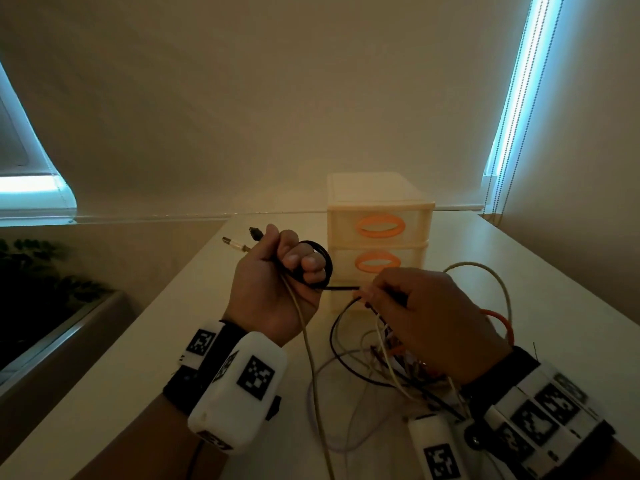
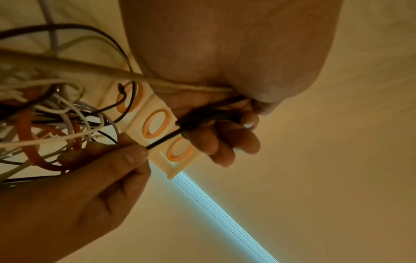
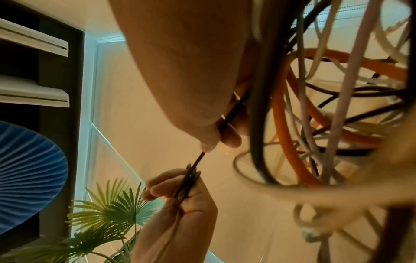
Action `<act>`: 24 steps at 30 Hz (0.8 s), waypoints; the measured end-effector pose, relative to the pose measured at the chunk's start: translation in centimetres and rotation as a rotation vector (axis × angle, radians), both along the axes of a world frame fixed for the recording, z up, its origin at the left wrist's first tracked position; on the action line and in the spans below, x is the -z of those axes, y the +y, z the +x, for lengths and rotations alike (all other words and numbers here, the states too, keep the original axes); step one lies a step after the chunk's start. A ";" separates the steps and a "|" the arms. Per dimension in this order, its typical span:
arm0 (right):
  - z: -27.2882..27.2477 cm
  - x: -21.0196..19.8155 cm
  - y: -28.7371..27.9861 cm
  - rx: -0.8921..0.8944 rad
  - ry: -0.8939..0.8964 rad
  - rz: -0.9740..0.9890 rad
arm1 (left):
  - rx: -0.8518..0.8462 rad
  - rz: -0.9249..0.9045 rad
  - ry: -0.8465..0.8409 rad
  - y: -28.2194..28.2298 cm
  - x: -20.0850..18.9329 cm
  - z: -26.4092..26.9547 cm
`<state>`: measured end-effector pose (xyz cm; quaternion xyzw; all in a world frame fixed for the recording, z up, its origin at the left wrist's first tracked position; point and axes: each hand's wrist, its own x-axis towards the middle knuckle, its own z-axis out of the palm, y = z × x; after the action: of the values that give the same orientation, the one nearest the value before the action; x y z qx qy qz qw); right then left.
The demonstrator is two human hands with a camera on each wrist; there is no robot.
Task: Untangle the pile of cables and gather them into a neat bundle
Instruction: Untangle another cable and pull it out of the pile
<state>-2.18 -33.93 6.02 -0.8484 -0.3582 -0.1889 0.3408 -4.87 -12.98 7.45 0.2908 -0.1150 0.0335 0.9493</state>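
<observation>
left hand (image 1: 273, 282): raised above the table (image 1: 173, 358), fingers (image 2: 227, 142) curled tight round a small black cable coil (image 1: 320, 263) plus a beige cable (image 1: 304, 327); 2 plug ends (image 1: 239, 241) stick out past the thumb side (likely kept free so the ends stay findable)
right hand (image 1: 426, 317): thumb and forefinger pinch the black cable (image 2: 162, 141) just beside the left fist; short span between the 2 hands looks taut
why held so: my read, left acts as the anchor/spool, right feeds the next length in, tension keeps loops even
cable pile (image 1: 391, 358): on the table under and in front of the right hand, still knotted; black, white, beige strands plus 1 thick orange cable (image 3: 290, 135) looping through it
beige cable: runs from the left fist down toward the near table edge, far end out of view
drawer unit (image 1: 379, 237): cream, orange oval handles, stands on the table behind the hands, well apart from the pile
step: winding the black cable off the tangle, early in the task, most cables not yet separated
next: pull more black slack through the pile, lay another loop on the coil
risk: black strand crosses under others (wrist views show several overlaps), a hard pull could tighten a knot or drag the pile
</observation>
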 end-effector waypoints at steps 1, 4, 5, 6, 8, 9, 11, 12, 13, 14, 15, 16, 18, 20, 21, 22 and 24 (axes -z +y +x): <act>0.1 0.0 -0.1 -0.003 0.016 0.025 | 0.015 -0.007 -0.008 0.2 0.1 0.0; -0.1 0.0 -0.1 -0.177 0.126 -0.110 | 0.051 -0.038 -0.031 0.7 0.1 0.1; -0.1 0.1 -0.2 -0.221 0.168 -0.163 | 0.056 -0.051 -0.036 0.8 0.1 0.0; -0.1 0.0 -0.3 -0.236 0.220 -0.182 | 0.069 -0.065 -0.042 1.0 0.0 0.0; 0.1 -0.3 -0.5 -0.156 0.280 -0.168 | 0.157 -0.101 -0.079 1.5 -0.1 0.0; 0.3 -0.5 -0.7 -0.069 0.262 -0.176 | 0.229 -0.108 -0.100 1.7 -0.2 -0.1; 0.7 -0.9 -1.1 0.104 0.212 -0.156 | 0.360 -0.006 -0.129 1.9 -0.8 -0.6; 0.9 -1.1 -1.2 0.170 0.189 -0.095 | 0.393 0.124 -0.126 1.9 -0.9 -0.9; 1.0 -1.2 -1.4 0.221 0.151 -0.023 | 0.404 0.292 -0.110 1.5 -1.0 -1.3; 1.1 -1.2 -1.4 0.254 0.091 0.040 | 0.403 0.468 -0.096 0.9 -1.0 -1.6; 1.2 -1.0 -1.3 0.266 0.026 0.104 | 0.413 0.609 -0.092 0.1 -0.9 -2.0; 1.1 -0.8 -1.0 0.254 -0.030 0.182 | 0.428 0.682 -0.086 -0.8 -0.8 -2.2; 0.7 -0.6 -0.2 0.151 -0.078 0.339 | 0.421 0.651 -0.076 -2.3 -0.3 -2.1; 0.0 -0.8 0.4 -0.038 -0.064 0.368 | 0.306 0.513 -0.053 -2.7 0.0 -1.4; -0.4 -0.7 0.6 -0.138 -0.053 0.312 | 0.232 0.436 -0.048 -2.6 0.0 -1.2; -0.8 -0.7 0.8 -0.221 -0.031 0.225 | 0.175 0.357 -0.045 -2.3 -0.1 -1.0; -1.3 -0.5 0.9 -0.291 0.102 0.022 | 0.098 0.193 -0.016 -1.6 -0.4 -0.7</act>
<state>-3.47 -33.06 6.54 -0.7923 -0.4573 -0.0984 0.3917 -5.57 -14.54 7.81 0.3744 -0.1394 -0.0217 0.9165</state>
